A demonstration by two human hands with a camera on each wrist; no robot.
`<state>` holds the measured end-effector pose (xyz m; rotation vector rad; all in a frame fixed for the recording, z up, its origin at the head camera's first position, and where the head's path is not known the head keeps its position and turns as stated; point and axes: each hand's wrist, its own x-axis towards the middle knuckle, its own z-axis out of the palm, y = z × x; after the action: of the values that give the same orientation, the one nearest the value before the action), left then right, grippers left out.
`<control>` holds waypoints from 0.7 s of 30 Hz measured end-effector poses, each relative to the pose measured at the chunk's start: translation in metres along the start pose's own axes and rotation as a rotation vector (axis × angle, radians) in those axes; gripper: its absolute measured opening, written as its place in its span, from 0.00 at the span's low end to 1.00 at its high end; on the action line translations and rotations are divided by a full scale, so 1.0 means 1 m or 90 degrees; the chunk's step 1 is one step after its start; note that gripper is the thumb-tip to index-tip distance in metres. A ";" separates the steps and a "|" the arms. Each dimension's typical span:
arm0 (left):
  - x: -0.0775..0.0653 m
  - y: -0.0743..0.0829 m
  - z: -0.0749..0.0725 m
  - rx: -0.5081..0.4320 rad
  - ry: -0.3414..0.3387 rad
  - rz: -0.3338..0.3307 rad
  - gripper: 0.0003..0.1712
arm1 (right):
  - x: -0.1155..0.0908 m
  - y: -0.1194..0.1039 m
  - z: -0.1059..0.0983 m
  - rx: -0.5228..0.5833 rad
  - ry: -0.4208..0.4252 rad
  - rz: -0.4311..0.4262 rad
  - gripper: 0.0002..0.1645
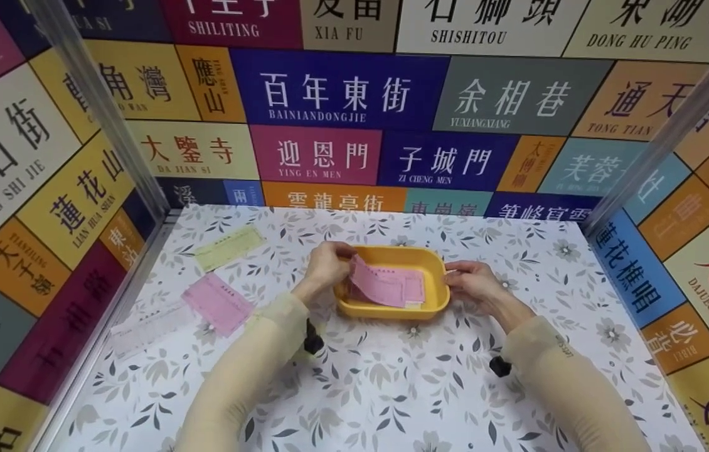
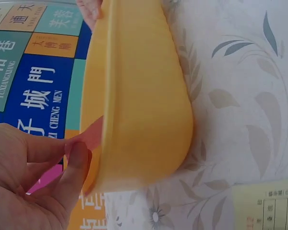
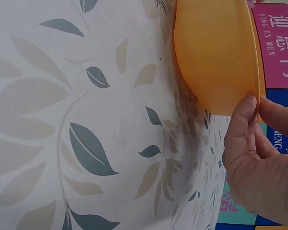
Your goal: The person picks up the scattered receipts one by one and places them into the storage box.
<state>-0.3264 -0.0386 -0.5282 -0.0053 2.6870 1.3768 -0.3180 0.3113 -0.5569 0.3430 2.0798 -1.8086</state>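
A yellow plastic basin (image 1: 395, 312) with rounded corners stands on the floral-covered table. Inside it lie pink printed slips (image 1: 415, 287), and a pale corner of paper (image 1: 413, 305) peeks out below them. At the basin's left end, my left hand (image 1: 327, 269) pinches the raised edge of a pink slip (image 1: 372, 284) between thumb and finger; the left wrist view shows this pink paper (image 2: 92, 134) at the fingertips. My right hand (image 1: 481, 284) holds the basin's right end, with thumb and fingers on either side of the rim in the right wrist view.
Left of the basin lie a yellow-green slip (image 1: 229, 248), a pink slip (image 1: 219, 304) and a pale slip (image 1: 150, 329). Another yellow slip (image 2: 264, 208) lies near my left wrist. Panels covered in place-name signs (image 1: 335, 91) enclose the table at the back and sides.
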 end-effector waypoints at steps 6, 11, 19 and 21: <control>-0.003 -0.001 -0.004 -0.004 0.000 0.008 0.23 | 0.001 0.000 0.002 -0.004 0.010 0.021 0.32; -0.003 0.004 0.008 -0.006 0.009 0.005 0.24 | -0.001 -0.001 0.000 0.005 0.004 0.009 0.34; -0.006 0.007 0.017 0.004 0.006 -0.013 0.19 | -0.002 0.001 0.003 0.003 0.001 -0.014 0.34; -0.006 0.006 0.012 0.005 0.012 0.009 0.19 | -0.001 0.001 0.003 0.000 0.004 -0.021 0.34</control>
<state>-0.3198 -0.0257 -0.5296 0.0017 2.7131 1.3759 -0.3162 0.3087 -0.5571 0.3173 2.1018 -1.8275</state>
